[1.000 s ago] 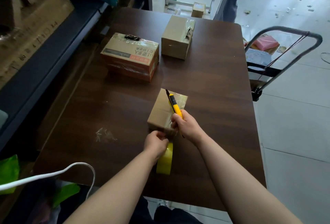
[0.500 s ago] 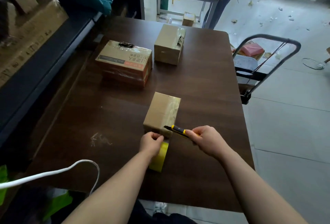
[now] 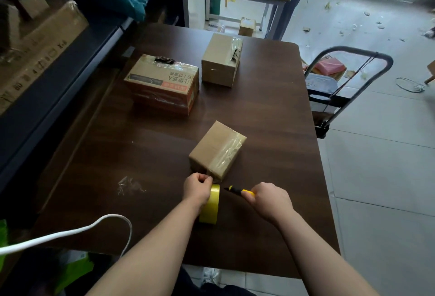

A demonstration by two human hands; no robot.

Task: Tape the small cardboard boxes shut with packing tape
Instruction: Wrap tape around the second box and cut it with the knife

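Small brown cardboard box (image 3: 217, 150) with clear tape, near the dark wooden table's (image 3: 141, 130) front edge, left hand (image 3: 197, 187) gripping yellow packing tape roll (image 3: 210, 203) touching the box, right hand (image 3: 270, 201) clasping yellow-and-black utility knife (image 3: 237, 190) beside it, 2 taped boxes toward the far edge.

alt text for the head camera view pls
A person's left hand holds a yellow tape roll just in front of a small cardboard box on a dark table; the right hand grips a yellow utility knife.

Dark wooden table (image 3: 270, 112); grey tiled floor (image 3: 381, 178)
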